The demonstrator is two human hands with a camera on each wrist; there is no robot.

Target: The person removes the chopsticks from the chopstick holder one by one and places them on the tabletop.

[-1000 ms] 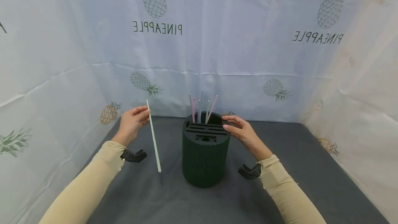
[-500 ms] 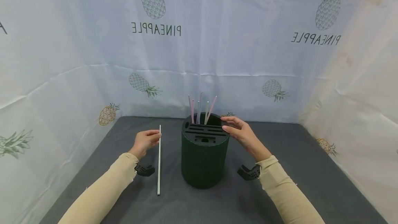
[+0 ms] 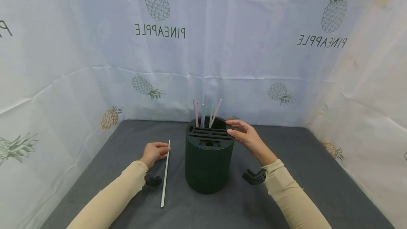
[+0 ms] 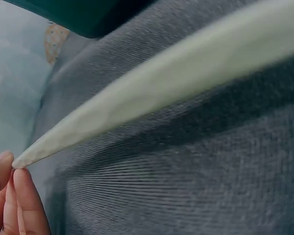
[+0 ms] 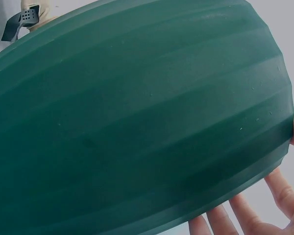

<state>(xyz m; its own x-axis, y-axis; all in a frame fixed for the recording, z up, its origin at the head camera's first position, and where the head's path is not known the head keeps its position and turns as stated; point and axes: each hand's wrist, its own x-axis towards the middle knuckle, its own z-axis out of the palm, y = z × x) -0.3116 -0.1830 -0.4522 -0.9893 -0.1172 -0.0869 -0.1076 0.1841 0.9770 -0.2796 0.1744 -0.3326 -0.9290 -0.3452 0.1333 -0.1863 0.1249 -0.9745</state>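
Observation:
A pale, whitish-green chopstick (image 3: 166, 174) slants downward close over the dark cloth on the left. My left hand (image 3: 155, 154) pinches its far, thin end between thumb and fingers, and in the left wrist view the fingertips (image 4: 28, 191) meet at that tip. Right of it stands a dark green, round utensil holder (image 3: 207, 170) with a black slotted top. My right hand (image 3: 249, 138) holds the holder's right rim, thumb toward the front and fingers farther back. The holder's ribbed side fills much of the right wrist view.
Several pastel chopsticks (image 3: 203, 114) stand in the holder's rear opening, leaning different ways. The dark grey tabletop cloth (image 3: 286, 172) lies under everything. White curtains with printed pineapples (image 3: 222, 52) enclose the back and sides.
My left hand has come down and toward the holder with the chopstick, whose lower end now lies nearer the front. The right hand has stayed on the holder's rim.

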